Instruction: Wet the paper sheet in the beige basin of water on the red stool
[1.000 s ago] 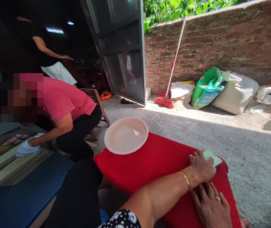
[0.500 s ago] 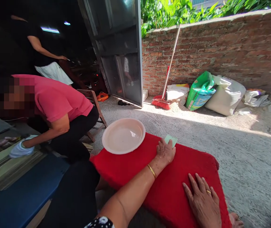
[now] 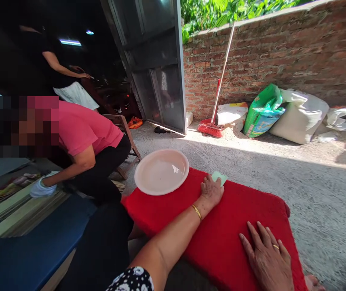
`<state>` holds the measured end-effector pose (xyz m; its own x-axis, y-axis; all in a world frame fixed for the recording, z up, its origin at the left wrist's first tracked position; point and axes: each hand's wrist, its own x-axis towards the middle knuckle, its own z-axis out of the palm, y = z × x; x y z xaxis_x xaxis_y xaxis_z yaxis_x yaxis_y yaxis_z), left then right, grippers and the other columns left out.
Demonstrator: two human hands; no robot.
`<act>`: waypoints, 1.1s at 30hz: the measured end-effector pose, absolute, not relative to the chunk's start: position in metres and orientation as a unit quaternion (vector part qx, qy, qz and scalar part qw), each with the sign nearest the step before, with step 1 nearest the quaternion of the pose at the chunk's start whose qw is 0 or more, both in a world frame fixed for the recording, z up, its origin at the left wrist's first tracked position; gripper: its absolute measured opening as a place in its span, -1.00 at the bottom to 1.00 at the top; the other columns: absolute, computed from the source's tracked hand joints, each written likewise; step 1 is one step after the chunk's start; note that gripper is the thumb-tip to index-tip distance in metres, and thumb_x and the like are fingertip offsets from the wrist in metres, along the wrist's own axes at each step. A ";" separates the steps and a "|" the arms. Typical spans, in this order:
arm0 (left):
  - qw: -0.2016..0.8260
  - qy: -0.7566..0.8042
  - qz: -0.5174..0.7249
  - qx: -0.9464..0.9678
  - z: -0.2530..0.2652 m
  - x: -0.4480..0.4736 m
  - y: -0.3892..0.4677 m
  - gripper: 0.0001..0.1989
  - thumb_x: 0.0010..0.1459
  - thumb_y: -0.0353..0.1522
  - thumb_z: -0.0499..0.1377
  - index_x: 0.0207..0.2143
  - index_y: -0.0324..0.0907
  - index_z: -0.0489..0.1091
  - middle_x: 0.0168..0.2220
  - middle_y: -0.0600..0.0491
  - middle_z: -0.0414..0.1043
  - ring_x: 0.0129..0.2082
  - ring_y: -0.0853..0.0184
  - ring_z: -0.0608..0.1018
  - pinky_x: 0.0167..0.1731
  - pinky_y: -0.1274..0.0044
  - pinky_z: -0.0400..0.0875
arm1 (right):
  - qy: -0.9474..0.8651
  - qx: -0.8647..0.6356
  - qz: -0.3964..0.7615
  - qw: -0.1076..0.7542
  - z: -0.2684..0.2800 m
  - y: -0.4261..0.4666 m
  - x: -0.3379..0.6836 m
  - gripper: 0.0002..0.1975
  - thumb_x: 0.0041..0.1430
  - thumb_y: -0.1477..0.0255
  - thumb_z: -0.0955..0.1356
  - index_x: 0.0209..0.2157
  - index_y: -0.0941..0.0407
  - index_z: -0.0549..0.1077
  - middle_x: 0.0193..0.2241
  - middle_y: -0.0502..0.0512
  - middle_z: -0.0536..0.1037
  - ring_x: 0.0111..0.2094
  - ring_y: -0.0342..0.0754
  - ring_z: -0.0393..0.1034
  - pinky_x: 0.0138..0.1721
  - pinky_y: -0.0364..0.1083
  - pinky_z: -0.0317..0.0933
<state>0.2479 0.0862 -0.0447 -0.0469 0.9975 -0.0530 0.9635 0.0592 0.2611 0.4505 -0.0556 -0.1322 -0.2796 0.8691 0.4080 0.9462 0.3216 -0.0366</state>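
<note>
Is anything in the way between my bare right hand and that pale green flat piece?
Your bare left hand is, partly: its fingers and thumb cover the near side of the pale green flat piece. Otherwise nothing visible stands between it and your right hand across the red fabric surface.

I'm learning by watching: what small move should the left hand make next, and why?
Probably slide the pale green piece along the red cloth: the left hand holds it at the far edge, while the right hand lies spread on the cloth, apart from it.
</note>
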 end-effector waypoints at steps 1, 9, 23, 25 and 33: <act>0.101 0.749 0.071 0.651 -0.043 0.226 0.088 -0.58 0.34 -0.14 0.07 0.19 0.01 0.34 0.11 -0.17 0.27 0.07 0.06 0.41 -0.07 0.35 0.40 | -0.792 -0.571 -0.101 0.191 -0.133 -0.055 0.450 -0.60 0.31 0.32 0.17 -0.11 -0.05 0.63 0.11 0.21 0.52 0.22 0.34 0.24 0.12 0.38 0.11; 0.105 0.758 0.108 0.635 -0.028 0.239 0.076 -0.61 0.32 -0.15 0.09 0.12 -0.06 0.39 0.08 -0.18 0.29 0.06 0.06 0.44 -0.08 0.35 0.42 | -0.789 -0.572 -0.089 0.207 -0.132 -0.057 0.447 -0.51 0.32 0.34 0.08 -0.11 -0.06 0.63 0.13 0.19 0.51 0.22 0.33 0.23 0.15 0.39 0.05; 0.124 0.622 0.101 0.767 -0.050 0.321 0.079 -0.57 0.33 -0.09 0.05 0.15 -0.03 0.36 0.14 -0.19 0.27 0.07 0.07 0.42 -0.06 0.30 0.40 | -0.812 -0.531 -0.168 0.175 -0.132 -0.056 0.451 -0.48 0.27 0.45 0.08 -0.14 -0.01 0.64 0.08 0.27 0.52 0.19 0.43 0.23 0.06 0.39 0.13; 0.108 0.692 0.080 0.709 -0.046 0.269 0.085 -0.57 0.33 -0.13 0.06 0.18 -0.03 0.34 0.14 -0.19 0.27 0.07 0.06 0.43 -0.07 0.32 0.40 | -0.808 -0.538 -0.163 0.177 -0.133 -0.055 0.452 -0.50 0.30 0.39 0.09 -0.12 -0.01 0.64 0.11 0.26 0.51 0.20 0.42 0.23 0.05 0.38 0.15; 0.083 0.778 0.067 0.619 -0.023 0.205 0.081 -0.59 0.33 -0.17 0.07 0.15 -0.11 0.38 0.08 -0.21 0.31 0.02 0.06 0.49 -0.07 0.35 0.41 | -0.766 -0.614 -0.111 0.154 -0.128 -0.055 0.443 -0.48 0.37 0.19 0.09 0.04 0.03 0.57 0.16 0.24 0.48 0.21 0.30 0.28 0.16 0.31 0.13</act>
<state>0.2054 0.0811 -0.0232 -0.2196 0.9745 -0.0461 0.9521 0.2244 0.2078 0.4433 -0.0549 -0.1280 -0.1991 0.9067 0.3719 0.9750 0.2216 -0.0184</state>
